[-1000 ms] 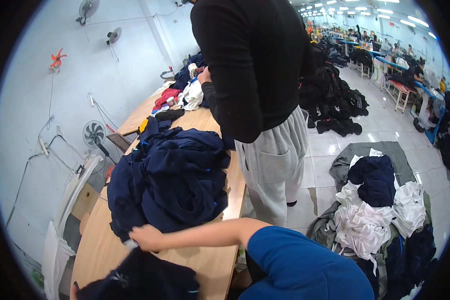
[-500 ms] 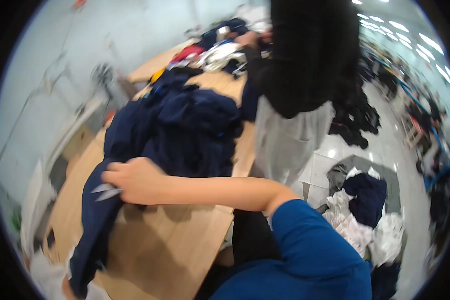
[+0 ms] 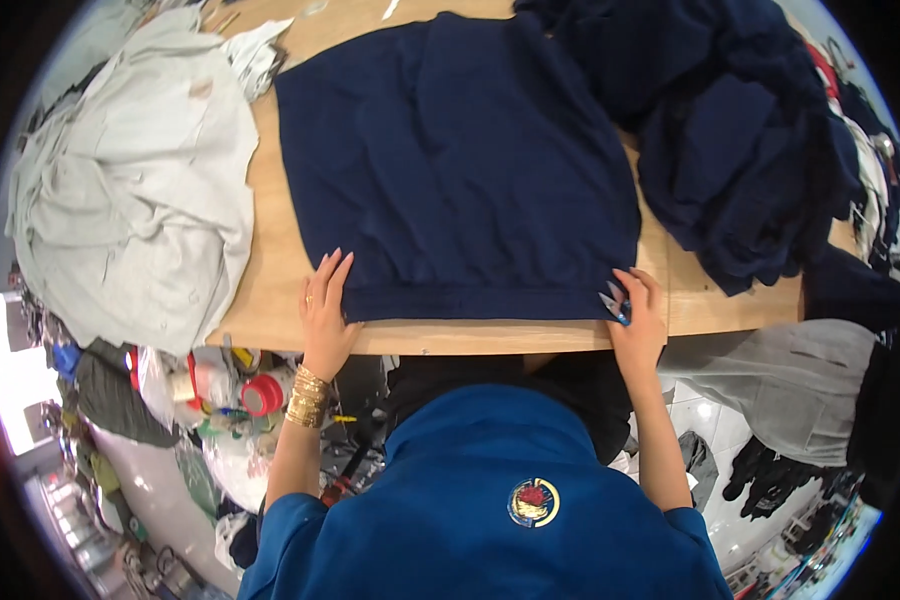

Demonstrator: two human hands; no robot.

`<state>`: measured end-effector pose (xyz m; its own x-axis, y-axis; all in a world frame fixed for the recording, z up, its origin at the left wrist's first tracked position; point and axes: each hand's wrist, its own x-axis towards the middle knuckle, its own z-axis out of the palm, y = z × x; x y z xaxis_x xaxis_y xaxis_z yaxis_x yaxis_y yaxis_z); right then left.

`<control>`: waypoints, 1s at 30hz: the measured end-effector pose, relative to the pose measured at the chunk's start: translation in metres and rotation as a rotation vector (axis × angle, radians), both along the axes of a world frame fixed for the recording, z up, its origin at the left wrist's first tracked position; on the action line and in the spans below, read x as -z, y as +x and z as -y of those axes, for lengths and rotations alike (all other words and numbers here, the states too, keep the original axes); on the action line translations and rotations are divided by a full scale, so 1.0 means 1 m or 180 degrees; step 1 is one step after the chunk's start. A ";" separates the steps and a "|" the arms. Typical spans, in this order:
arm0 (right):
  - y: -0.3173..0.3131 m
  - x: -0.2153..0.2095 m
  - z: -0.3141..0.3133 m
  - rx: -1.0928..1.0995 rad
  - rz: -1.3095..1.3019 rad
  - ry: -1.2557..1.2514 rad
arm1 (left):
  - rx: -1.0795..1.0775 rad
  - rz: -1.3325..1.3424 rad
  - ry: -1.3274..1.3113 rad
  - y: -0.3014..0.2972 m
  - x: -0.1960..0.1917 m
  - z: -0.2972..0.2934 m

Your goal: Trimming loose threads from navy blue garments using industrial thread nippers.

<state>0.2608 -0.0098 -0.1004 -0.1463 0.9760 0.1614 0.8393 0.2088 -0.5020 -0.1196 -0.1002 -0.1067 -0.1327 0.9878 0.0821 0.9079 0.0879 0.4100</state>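
On the pale wooden counter a heap of light grey cloth lies left. The flat navy knit garment, bunched half a second ago, now lies spread. The left hand presses its hem, open; the right hand holds small blue snips (partly hidden). A dark navy pile sits right.

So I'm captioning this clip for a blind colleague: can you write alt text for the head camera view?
Seen from above, a person presses the near hem of a navy garment flat on a wooden table, left hand at one corner and right hand, holding small blue snips, at the other. Pale grey clothes are heaped on the left, dark navy ones on the right.
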 end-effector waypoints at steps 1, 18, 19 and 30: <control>0.003 0.003 0.001 -0.0030 -0.0018 0.0104 | -0.0053 0.0004 -0.0059 0.001 0.003 0.002; 0.004 0.003 0.000 -0.0036 -0.0206 -0.0253 | -0.0345 0.0817 0.0244 0.005 -0.012 0.017; 0.007 0.002 0.000 -0.0018 -0.0183 -0.0161 | -0.0344 0.0821 0.0287 0.007 -0.010 0.016; 0.005 -0.013 0.012 -0.0373 -0.0692 -0.0164 | 0.0391 0.1479 -0.0415 -0.022 -0.032 0.013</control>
<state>0.2662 -0.0218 -0.0878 -0.2261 0.9622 0.1518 0.6820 0.2676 -0.6806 -0.1416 -0.1137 -0.0744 -0.0078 0.9965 -0.0833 0.6386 0.0691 0.7664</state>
